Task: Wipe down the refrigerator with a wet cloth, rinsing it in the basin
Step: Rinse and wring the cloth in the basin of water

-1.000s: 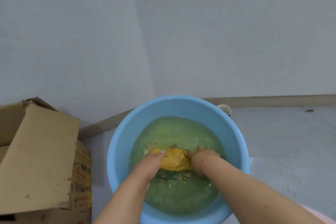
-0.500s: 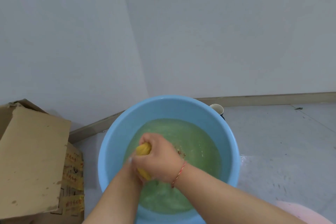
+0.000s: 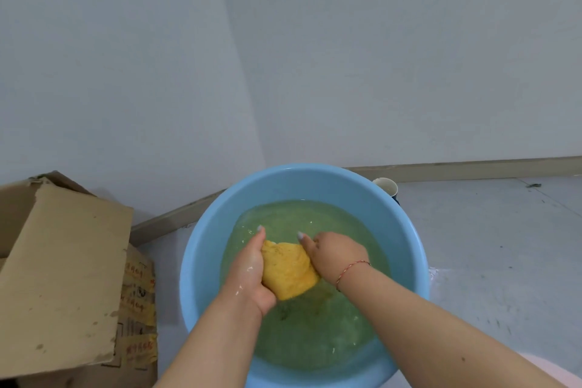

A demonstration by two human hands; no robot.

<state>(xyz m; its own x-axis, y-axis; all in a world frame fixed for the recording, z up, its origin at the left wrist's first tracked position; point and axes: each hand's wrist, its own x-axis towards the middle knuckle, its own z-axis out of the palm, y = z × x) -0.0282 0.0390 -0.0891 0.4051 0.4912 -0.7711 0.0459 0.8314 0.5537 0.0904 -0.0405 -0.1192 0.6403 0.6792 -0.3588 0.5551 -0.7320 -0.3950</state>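
A round blue basin stands on the floor, holding greenish cloudy water. A bunched yellow cloth is held just above the water in the basin's middle. My left hand grips the cloth's left side. My right hand, with a red string bracelet at the wrist, grips its right side. Both hands are wet. The refrigerator is not in view.
An open cardboard box stands left of the basin, close to its rim. A paper cup sits behind the basin by the skirting board. Grey walls meet in a corner behind. A pink object shows at the bottom right.
A second ago both hands pressed the cloth in the water; then the right hand covered it as a tight bundle. Now the hands are apart, the cloth bunched between them.
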